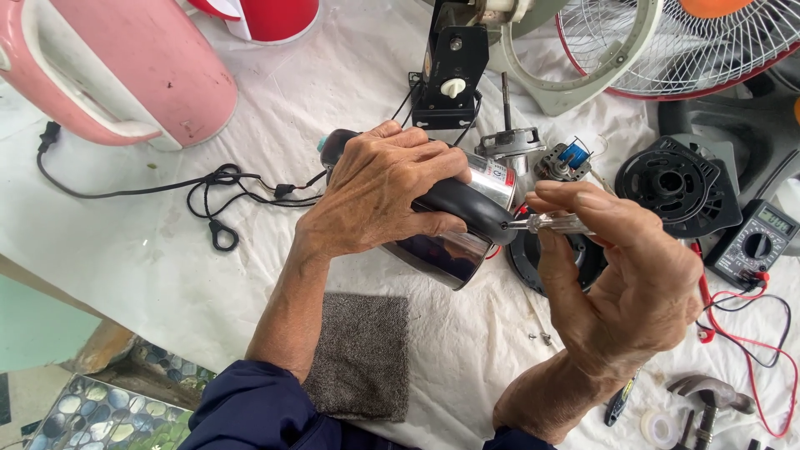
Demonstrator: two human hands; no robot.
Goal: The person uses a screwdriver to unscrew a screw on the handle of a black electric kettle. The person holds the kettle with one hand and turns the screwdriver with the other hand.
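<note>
Gripping kettle [450,250], screwdriver [554,222] tip hidden

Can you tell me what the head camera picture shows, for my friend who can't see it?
A person's left hand grips a shiny steel kettle by its black handle while the right hand pokes a screwdriver into it. Around them on the white cloth lie a pink kettle, fan parts and a multimeter.

Open room lies near the worker, on bare white cloth [150,275] left of the grey mat [360,354]. A black cord [208,187] loops across the left approach below the pink kettle [125,71]. To the right, a black motor housing [677,185], a multimeter [754,242] with red leads [750,333] and a hammer [710,396] crowd the surface; a fan guard [683,42] closes the far side.
</note>
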